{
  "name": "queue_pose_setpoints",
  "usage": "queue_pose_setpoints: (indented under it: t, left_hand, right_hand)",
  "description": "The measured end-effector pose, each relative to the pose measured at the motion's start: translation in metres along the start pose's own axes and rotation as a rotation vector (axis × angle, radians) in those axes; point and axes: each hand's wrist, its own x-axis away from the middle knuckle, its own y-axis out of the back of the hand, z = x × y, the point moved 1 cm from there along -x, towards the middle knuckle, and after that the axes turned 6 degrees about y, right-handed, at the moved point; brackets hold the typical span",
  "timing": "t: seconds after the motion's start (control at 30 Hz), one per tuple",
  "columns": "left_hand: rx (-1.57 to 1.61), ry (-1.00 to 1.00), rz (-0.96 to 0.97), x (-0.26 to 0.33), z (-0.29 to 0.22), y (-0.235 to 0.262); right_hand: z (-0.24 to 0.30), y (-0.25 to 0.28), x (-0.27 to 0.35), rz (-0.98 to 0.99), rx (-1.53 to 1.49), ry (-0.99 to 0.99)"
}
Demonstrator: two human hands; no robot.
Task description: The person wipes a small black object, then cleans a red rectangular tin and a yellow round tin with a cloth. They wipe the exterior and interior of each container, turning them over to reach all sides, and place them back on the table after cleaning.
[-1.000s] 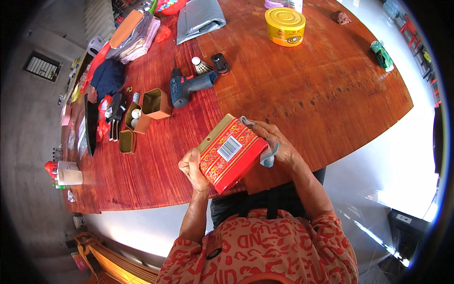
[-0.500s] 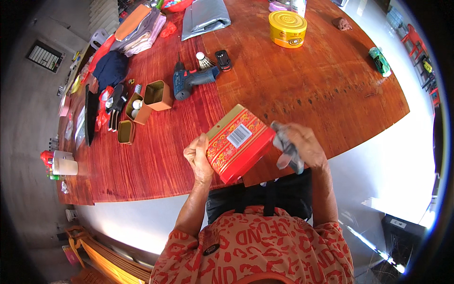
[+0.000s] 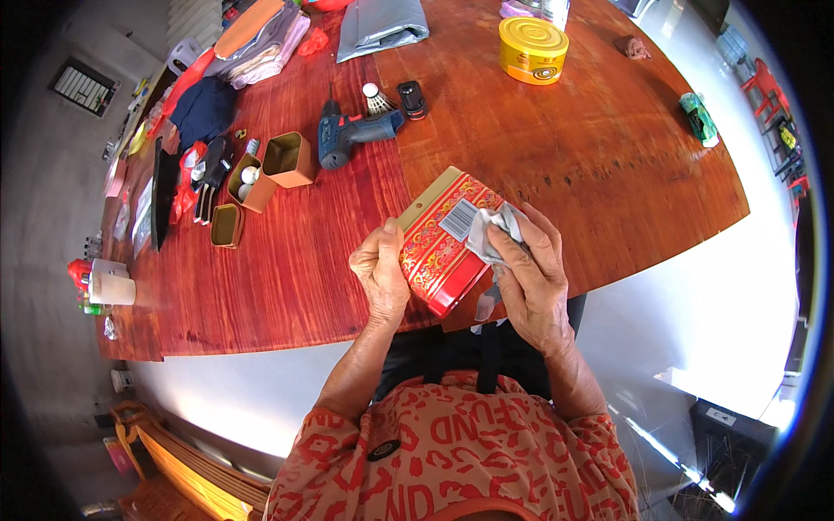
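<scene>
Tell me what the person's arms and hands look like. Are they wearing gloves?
No gloves. The left hand and right hand are bare, with no rings or watch showing. Both forearms are bare too. Short sleeves of an orange-red shirt with pale lettering end near the elbows.

Red rectangular tin (image 3: 441,247) with gold pattern, tilted, barcode label up, grey cloth (image 3: 493,236) pressed on it

One head-worn fisheye camera looked steeply down from above the person's chest. The view faced forward across the reddish-brown wooden table (image 3: 287,286), which filled the upper and centre frame, its edges bowed toward the rim. The patterned orange shirt (image 3: 452,451) sat nearest, at lower centre.
</scene>
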Motion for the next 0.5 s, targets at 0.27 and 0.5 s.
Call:
queue_pose_setpoints:
  t: [0.27,0.5]
  left_hand:
    - [0.009,0.069,-0.026,-0.002,0.002,-0.001]
    - [0.042,0.1,-0.103,-0.002,0.0,-0.002]
  right_hand:
    - [0.036,-0.011,0.016,0.002,-0.054,0.184]
    - [0.025,-0.019,0.004,-0.149,-0.162,0.069]
